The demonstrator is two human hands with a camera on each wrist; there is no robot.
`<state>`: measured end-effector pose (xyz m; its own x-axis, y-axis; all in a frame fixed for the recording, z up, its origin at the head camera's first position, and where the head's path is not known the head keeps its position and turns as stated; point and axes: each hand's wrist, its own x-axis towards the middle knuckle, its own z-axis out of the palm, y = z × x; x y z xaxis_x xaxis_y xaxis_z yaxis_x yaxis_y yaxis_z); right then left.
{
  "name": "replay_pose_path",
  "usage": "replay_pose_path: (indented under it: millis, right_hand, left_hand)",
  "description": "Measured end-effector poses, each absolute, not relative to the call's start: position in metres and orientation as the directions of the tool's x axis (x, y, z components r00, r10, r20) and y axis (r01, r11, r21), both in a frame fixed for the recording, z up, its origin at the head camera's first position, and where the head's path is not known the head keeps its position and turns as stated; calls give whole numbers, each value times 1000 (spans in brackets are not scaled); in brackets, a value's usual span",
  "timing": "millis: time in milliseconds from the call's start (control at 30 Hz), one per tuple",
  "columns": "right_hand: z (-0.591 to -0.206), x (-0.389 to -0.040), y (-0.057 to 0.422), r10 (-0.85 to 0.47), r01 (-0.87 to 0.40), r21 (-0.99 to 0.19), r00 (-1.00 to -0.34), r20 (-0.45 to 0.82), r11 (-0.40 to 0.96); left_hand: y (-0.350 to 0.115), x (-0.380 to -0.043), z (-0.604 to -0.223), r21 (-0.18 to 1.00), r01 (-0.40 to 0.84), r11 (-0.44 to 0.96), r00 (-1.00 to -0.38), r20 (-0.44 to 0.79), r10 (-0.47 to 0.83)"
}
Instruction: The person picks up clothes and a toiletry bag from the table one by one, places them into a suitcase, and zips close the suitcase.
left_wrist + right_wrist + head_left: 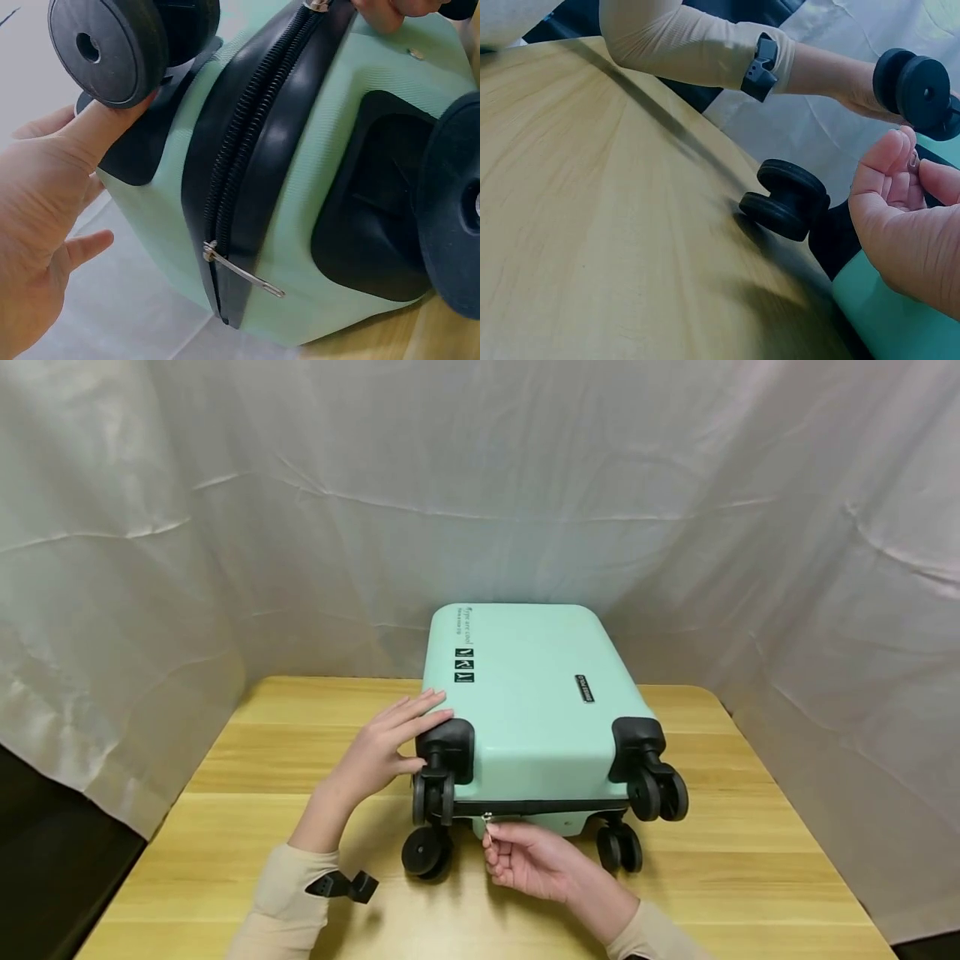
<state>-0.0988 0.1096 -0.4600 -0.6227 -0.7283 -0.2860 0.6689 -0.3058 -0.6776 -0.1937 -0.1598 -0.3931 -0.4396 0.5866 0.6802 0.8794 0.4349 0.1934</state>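
A mint-green hard-shell suitcase (525, 693) lies flat on a wooden table, its wheeled end toward me. My left hand (378, 756) rests against its left corner, fingers extended over the shell and thumb touching the black upper left wheel (105, 52). At the near end my right hand (532, 860) pinches a metal zipper pull (487, 818) between thumb and curled fingers. The black zipper (247, 127) runs around the side, its two rows of teeth showing in the left wrist view. Farther along it, a second zipper pull (247, 273) hangs loose.
Black double wheels stick out at the near corners, including the lower left wheel (427, 852) and upper right wheel (658, 789). A pale curtain (525, 485) hangs behind and beside the wooden table (262, 760). A small black camera (345, 887) is strapped to the left wrist.
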Motion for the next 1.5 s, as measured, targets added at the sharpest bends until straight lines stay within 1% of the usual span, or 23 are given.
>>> replay_pose_path:
  millis: [167, 267, 400, 600, 800, 867, 1033, 1200, 1333, 1400, 1500]
  right_hand:
    - [-459, -96, 111, -693, 636, -708, -659, -291, -306]
    - [-459, -93, 111, -694, 625, -730, -655, -298, -275]
    - [-460, -89, 111, -701, 604, -766, -644, -308, -219]
    - [-459, -86, 116, -673, 533, -835, -668, -316, -137]
    - [-452, -87, 124, -649, 445, -893, -700, -299, -68]
    - [-449, -89, 127, -644, 436, -899, -703, -302, -54]
    - [-442, -93, 134, -634, 417, -908, -710, -306, -29]
    - [-430, -95, 143, -624, 380, -925, -724, -293, -8]
    - [-414, -94, 152, -625, 310, -950, -738, -252, 17]
    - [-403, -94, 157, -624, 258, -965, -749, -224, 37]
    - [-387, -94, 164, -610, 173, -982, -770, -185, 80]
  left_hand:
    - [-160, -195, -395, 185, 877, 443, -431, 709, 558]
    - [-164, -196, -397, 166, 868, 469, -433, 715, 549]
    - [-174, -197, -399, 176, 845, 506, -466, 706, 533]
    - [-189, -193, -402, 221, 811, 542, -522, 691, 500]
    - [-207, -181, -413, 312, 755, 577, -610, 656, 444]
    - [-211, -176, -417, 343, 728, 594, -649, 624, 435]
    - [-217, -164, -427, 416, 676, 609, -719, 556, 418]
    - [-217, -156, -434, 452, 646, 616, -752, 518, 408]
    - [-214, -149, -439, 488, 640, 593, -763, 491, 419]
    - [-214, -144, -442, 553, 625, 551, -780, 446, 439]
    - [-215, -136, -447, 691, 563, 454, -805, 333, 491]
